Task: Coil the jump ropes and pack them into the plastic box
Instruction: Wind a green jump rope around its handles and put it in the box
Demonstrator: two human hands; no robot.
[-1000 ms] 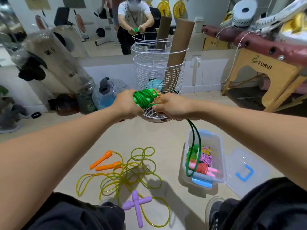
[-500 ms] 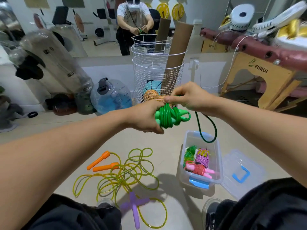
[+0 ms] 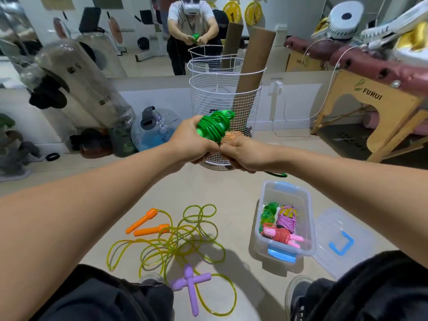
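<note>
green cord wound tight round its green handles makes up the jump rope bundle (image 3: 214,127) i hold out in front of me, above the floor and in front of the white wire basket (image 3: 225,100). my left hand (image 3: 193,141) has its fingers curled round the lower end of that bundle. my right hand (image 3: 243,154) is closed in a fist just beside the left, knuckles touching it, and a short loop of loose green cord (image 3: 276,174) sticks out past the wrist; i take it that the fist grips that cord, though the fingers themselves are turned away from me.

the plastic box (image 3: 287,195) sits open on the floor below my right arm, blue latch toward me. in it lie three coiled ropes: a translucent green one (image 3: 268,213), a purple one (image 3: 287,220) and a red one on pink handles (image 3: 283,236), packed against each other at the near end. the clear lid (image 3: 342,239) with its blue handle lies flat just to the right of the box.

to the left on the floor, a yellow rope with orange handles (image 3: 148,224) sprawls uncoiled, tangled with another yellow rope with purple handles (image 3: 191,283) crossed near my knee.
</note>
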